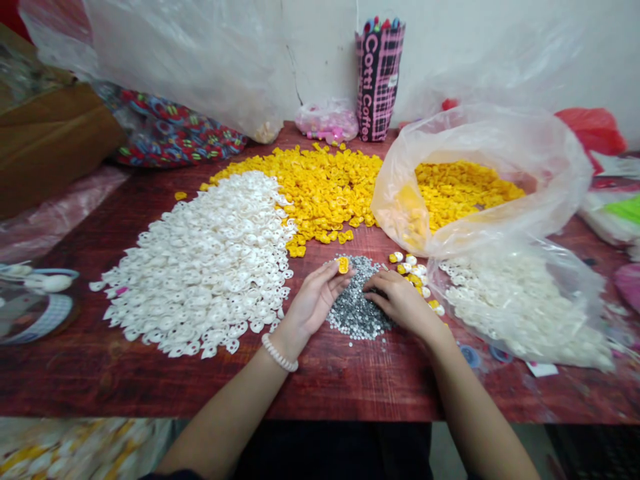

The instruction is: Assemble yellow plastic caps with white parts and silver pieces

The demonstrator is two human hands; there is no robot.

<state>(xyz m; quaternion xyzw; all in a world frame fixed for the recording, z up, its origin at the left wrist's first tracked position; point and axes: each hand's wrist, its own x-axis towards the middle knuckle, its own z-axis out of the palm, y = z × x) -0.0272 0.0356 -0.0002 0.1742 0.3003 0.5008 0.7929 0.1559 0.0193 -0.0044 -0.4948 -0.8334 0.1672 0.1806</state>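
Note:
My left hand (315, 297), with a beaded bracelet on its wrist, pinches a small yellow plastic piece (343, 265) between thumb and fingers. Fingers bent, my right hand (397, 297) reaches into a pile of tiny silver-grey discs (357, 310); whether its fingertips hold one cannot be made out. White plastic pieces with small dark holes form a big heap (205, 267) to the left. Behind both hands spreads a heap of yellow plastic pieces (330, 187). Several yellow-and-white pieces (413, 270) lie just beyond my right hand.
A clear plastic bag (550, 160) with yellow pieces stands open at the right, above a bag of white pieces (530, 300). A tape roll (43, 320) lies at the left edge. Against the wall are a Cotti Coffee bag (380, 80) and a pink bundle (327, 121).

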